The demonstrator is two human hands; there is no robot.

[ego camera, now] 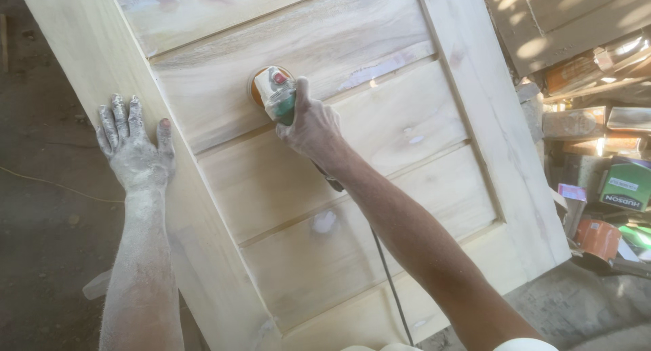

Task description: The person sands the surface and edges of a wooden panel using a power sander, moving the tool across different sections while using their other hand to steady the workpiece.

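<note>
Dusty workshop ground shows at the far left, beside a large pale wooden door panel (380,154) that fills most of the view and leans away from the camera. Left of the door's centre, the person's left hand (135,151), coated in white dust, lies open and flat with fingers spread on the door's left frame rail, apparently to steady the piece and brace the body. Near the door's upper middle, the right hand (308,124) is closed around a small green and white power sander (274,93), pressing its orange round pad against one of the horizontal slats; the arm reaches out straight, which looks meant to keep the pad flat on the wood. A dark power cord (390,283) trails from the tool down across the lower slats toward the person. Right of the door, a cluttered heap of wood offcuts (583,70), boxes and an orange container (598,237) sits in dappled sunlight.
</note>
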